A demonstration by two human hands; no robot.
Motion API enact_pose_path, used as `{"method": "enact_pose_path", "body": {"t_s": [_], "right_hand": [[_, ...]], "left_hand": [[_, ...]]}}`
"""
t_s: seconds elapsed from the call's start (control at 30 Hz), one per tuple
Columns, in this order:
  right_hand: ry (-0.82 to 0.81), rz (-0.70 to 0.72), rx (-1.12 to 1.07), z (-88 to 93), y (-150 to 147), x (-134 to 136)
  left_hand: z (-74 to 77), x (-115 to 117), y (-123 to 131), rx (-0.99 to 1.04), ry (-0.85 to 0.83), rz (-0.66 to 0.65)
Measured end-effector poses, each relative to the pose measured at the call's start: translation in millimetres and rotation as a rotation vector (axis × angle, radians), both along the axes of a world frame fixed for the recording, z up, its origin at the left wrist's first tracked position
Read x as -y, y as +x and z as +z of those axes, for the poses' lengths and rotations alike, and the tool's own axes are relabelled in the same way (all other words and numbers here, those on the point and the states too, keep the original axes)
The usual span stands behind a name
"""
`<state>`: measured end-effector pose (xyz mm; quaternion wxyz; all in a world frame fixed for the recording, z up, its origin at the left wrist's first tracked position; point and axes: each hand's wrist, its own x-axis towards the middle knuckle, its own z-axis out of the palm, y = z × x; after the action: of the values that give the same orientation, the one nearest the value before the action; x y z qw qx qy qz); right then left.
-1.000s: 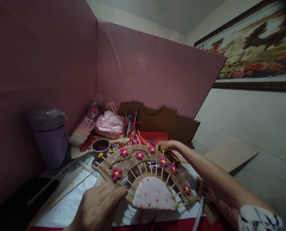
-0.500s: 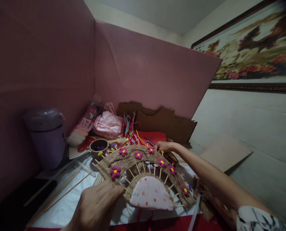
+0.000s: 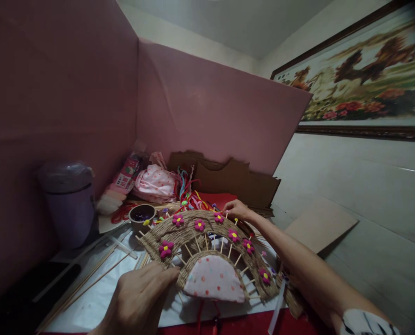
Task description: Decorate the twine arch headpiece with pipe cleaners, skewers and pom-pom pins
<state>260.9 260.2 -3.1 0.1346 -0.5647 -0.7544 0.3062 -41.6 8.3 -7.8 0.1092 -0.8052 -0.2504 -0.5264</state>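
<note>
A fan-shaped craft piece (image 3: pixel 190 232) of brown twine wound over thin wooden sticks stands tilted in front of me. Magenta flowers with yellow centres dot its outer band, and a white spotted fabric half-circle (image 3: pixel 214 278) covers its base. Several stick ends along the top edge carry small coloured tips. My left hand (image 3: pixel 137 295) grips the fan's lower left side, thumb hidden. At the top edge my right hand (image 3: pixel 237 210) has its fingers pinched together by a stick end with a small pink tip; what is between them is too small to make out. Red cord (image 3: pixel 200 314) hangs below.
Behind the fan are a dark bowl (image 3: pixel 143 218), spotted pink cloth (image 3: pixel 155 184), colourful cords (image 3: pixel 186 186), red paper (image 3: pixel 216 200) and torn cardboard (image 3: pixel 224 179). A purple bin (image 3: pixel 68 209) stands left, near loose wooden sticks (image 3: pixel 89 274). A clear glue stick (image 3: pixel 277 304) lies right.
My right hand's fingers have stretched out more along the top edge beside the pink-tipped stick. The view has shifted slightly, and the red cord below the fan shows more. My left hand keeps its grip.
</note>
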Motion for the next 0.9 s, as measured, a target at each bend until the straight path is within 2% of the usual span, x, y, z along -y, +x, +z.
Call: {"method": "enact_pose_path", "body": {"t_s": [0.33,0.53,0.73,0.9], "right_hand": [[0.226,-0.153,-0.296,17.1,-13,7],[0.318,-0.192,-0.509,26.4,-23,6],[0.461,-0.212,-0.62,48.8,-26,-2],[0.587,-0.255,-0.61,70.4,-30,-8]], "left_hand": [[4.3,1,1,0.022,0.027,0.056],[-1.1,-1,-1,0.003,0.015,0.066],[-2.0,-1,-1,-0.002,0.018,0.063],[-2.5,-2,-1,-0.019,0.029,0.061]]}}
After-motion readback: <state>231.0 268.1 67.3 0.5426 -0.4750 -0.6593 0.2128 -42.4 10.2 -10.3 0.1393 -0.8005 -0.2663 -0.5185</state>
